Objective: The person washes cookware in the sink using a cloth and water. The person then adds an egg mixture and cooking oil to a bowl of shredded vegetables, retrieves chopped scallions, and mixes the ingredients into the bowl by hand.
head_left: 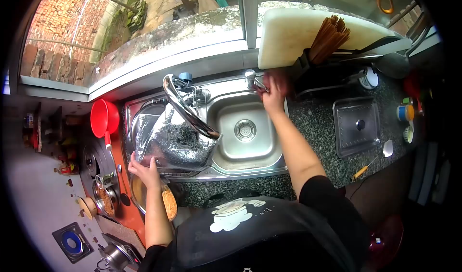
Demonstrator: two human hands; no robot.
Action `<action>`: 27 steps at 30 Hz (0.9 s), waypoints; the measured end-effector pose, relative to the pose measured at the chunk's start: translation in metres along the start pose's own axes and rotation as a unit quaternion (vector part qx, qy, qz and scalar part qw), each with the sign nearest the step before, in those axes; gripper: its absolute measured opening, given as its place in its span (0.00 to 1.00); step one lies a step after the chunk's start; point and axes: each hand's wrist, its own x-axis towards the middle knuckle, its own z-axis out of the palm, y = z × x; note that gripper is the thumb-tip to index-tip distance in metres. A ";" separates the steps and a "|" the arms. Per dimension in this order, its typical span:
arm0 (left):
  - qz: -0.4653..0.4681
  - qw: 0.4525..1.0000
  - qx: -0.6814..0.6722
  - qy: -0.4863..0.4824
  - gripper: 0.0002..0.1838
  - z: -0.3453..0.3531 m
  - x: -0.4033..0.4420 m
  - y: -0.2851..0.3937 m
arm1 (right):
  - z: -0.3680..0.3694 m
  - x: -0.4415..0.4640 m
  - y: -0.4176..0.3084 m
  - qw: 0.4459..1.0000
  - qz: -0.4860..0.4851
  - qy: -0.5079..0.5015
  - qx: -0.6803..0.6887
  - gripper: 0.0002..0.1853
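Observation:
My left hand [147, 172] grips the near left edge of a shiny, crumpled silver foil sheet [185, 149], with the thumb over the edge. This sheet lies over the left side of the sink, under the curved chrome faucet [185, 110]. My right hand [272, 95] is closed at the back right corner of the sink, beside a small chrome fitting [250, 77]. A blurred dark red thing [283, 82] shows at its fingers; its kind is unclear. Between my arms is the steel basin [231, 151] with its drain [245, 130].
A red ladle-like scoop [104, 118] and a bowl [138, 190] sit at left. On the right stand a white cutting board [288, 36], chopsticks [329, 38] in a dark holder, a clear tray [357, 127] and a wooden-handled spatula [373, 162]. A window sill runs behind.

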 end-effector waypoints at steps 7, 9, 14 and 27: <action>-0.110 0.982 -0.005 -0.156 0.30 -0.004 0.008 -0.014 | -0.013 0.036 -0.004 0.946 -0.094 -0.139 -0.276 0.33; -0.069 0.990 -0.010 -0.121 0.28 -0.002 0.005 -0.011 | -0.008 0.013 -0.002 0.940 -0.102 -0.046 -0.322 0.31; -0.035 0.993 -0.006 -0.110 0.27 0.006 0.005 -0.012 | -0.008 -0.015 0.041 0.956 -0.133 -0.044 -0.260 0.27; -0.050 0.996 -0.033 -0.066 0.24 -0.008 0.004 0.003 | -0.017 -0.047 -0.019 0.939 -0.041 -0.116 -0.321 0.23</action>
